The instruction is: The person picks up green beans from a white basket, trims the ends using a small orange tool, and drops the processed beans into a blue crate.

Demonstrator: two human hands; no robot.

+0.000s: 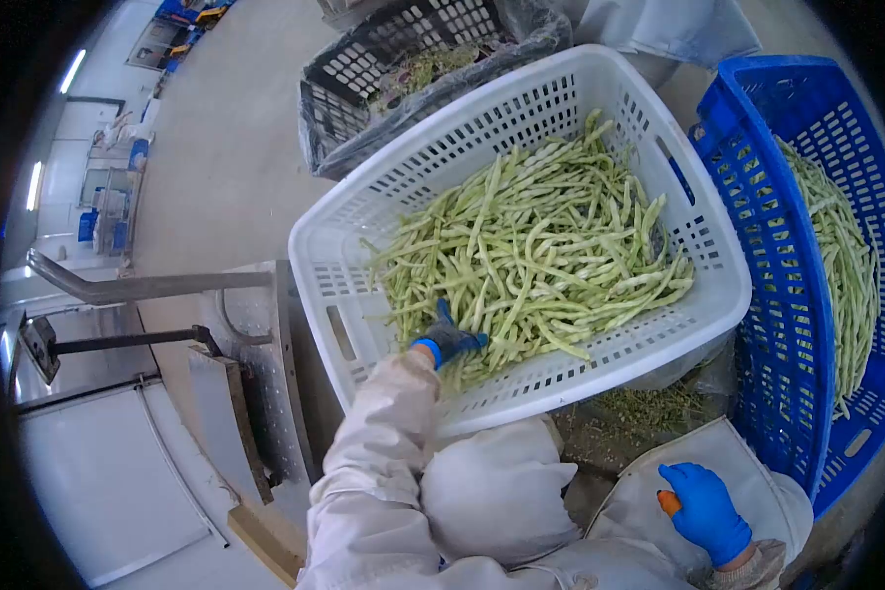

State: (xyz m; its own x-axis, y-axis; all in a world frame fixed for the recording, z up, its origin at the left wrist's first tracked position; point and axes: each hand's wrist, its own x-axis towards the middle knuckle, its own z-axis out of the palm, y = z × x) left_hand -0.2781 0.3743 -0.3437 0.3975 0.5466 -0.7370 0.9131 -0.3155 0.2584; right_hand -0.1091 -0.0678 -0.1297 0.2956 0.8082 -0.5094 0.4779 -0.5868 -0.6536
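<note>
My left hand [450, 340], in a dark blue glove, reaches into the near left part of the white basket [364, 202]. It touches the green beans [551, 246] with two digits visibly apart; no bean is seen gripped. The long, pale green beans lie in a loose pile over the basket's floor. My right hand [706, 511], in a bright blue glove, rests over my right leg. Its fingers are wrapped round an orange object [669, 503], of which only a short piece shows.
A blue basket [772, 246] holding more beans stands at the right. Behind the white basket is a black, plastic-lined crate [336, 88] with plant scraps. Scraps also lie below the white basket. Metal equipment with a bar [157, 287] is at the left.
</note>
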